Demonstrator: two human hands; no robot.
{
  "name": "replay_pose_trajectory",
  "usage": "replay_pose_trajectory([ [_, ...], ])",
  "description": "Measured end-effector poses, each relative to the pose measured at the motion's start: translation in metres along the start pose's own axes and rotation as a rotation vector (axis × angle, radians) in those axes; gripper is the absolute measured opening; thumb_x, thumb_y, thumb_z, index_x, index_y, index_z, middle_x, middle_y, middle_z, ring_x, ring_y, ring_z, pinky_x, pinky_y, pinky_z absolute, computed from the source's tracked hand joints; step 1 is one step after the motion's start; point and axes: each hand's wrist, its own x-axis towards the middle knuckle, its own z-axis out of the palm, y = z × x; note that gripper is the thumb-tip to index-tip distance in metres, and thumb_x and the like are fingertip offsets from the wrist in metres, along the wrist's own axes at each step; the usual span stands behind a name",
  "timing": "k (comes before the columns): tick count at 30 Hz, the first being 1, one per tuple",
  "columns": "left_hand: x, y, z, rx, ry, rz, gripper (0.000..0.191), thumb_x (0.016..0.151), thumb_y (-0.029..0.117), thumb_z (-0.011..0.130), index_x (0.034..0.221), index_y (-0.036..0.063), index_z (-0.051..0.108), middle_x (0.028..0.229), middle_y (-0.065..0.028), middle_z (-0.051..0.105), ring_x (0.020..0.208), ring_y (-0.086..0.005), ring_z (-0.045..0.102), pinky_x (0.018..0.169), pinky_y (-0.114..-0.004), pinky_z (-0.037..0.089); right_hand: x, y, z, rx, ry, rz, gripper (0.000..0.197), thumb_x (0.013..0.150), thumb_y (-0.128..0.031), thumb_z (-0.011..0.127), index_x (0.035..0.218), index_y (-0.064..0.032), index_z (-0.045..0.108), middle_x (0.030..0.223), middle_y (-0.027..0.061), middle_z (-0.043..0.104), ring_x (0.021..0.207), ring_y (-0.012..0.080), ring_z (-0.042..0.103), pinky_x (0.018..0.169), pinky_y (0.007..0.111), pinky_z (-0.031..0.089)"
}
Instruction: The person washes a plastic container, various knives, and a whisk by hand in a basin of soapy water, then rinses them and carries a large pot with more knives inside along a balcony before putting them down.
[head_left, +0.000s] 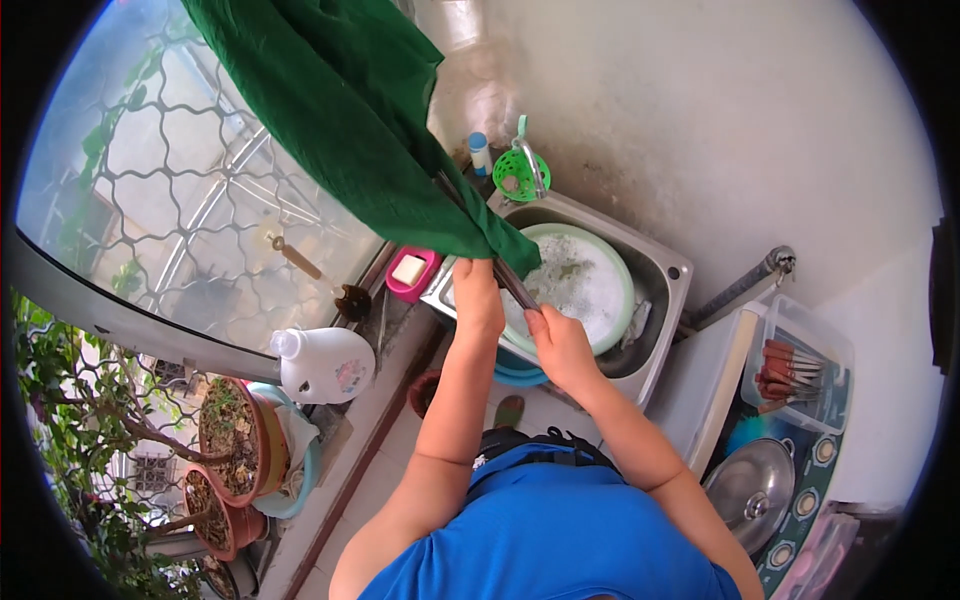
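Note:
A dark pole (515, 283) slants up and left from my hands into a large green cloth (360, 135) that hangs over its upper part. My left hand (477, 294) is closed at the cloth's lower edge beside the pole; whether it grips cloth, pole or both is hard to see. My right hand (561, 346) holds the pole's lower end. Just beyond my hands a pale green basin (626, 277) of sudsy water stands in a steel sink (660, 322). A corner of the cloth hangs over the basin's edge.
A faucet (534, 169) and green strainer basket (508, 166) are behind the sink. On the sill at left are a pink soap dish (401, 289), a brush (300, 262) and a white jug (330, 365), with potted plants (236, 442) further along. A pot lid (754, 495) lies at right.

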Motion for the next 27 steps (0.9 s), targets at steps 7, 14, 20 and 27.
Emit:
replay_pose_trajectory([
  [7,0.022,0.007,-0.005,-0.066,-0.021,0.091,0.028,0.093,0.029,0.049,0.098,0.0025,0.057,0.083,-0.0013,0.06,0.075,-0.0106,0.056,0.065,-0.024,0.044,-0.034,0.031,-0.029,-0.061,-0.022,-0.026,0.033,0.09,-0.029,0.049,0.073,-0.0007,0.047,0.059,0.0221,0.052,0.058,0.0433,0.051,0.051,0.048,0.037],
  [14,0.066,0.05,-0.034,-0.067,0.236,0.238,0.026,0.091,0.021,0.05,0.106,-0.0001,0.054,0.094,-0.0068,0.06,0.079,-0.0169,0.06,0.067,-0.028,0.05,-0.078,0.081,-0.055,0.181,-0.07,0.23,0.032,0.092,-0.027,0.047,0.076,-0.0008,0.053,0.054,0.0079,0.048,0.05,0.0166,0.046,0.049,0.032,0.036],
  [20,0.033,0.002,-0.007,-0.051,-0.233,-0.002,0.036,0.093,0.03,0.045,0.114,0.0005,0.05,0.108,-0.0086,0.058,0.095,-0.0204,0.059,0.078,-0.037,0.051,-0.032,0.051,-0.064,0.626,-0.012,0.354,0.031,0.094,-0.026,0.044,0.076,-0.002,0.05,0.06,0.0,0.045,0.053,0.007,0.039,0.048,0.024,0.033],
  [27,-0.022,-0.023,0.032,0.296,-0.405,-0.206,0.033,0.095,0.028,0.039,0.112,0.0019,0.049,0.099,-0.0136,0.062,0.083,-0.021,0.063,0.071,-0.032,0.05,0.019,0.022,-0.032,0.174,0.136,0.057,0.03,0.092,-0.028,0.044,0.084,-0.0002,0.053,0.063,0.0176,0.056,0.059,0.0345,0.055,0.056,0.041,0.042],
])
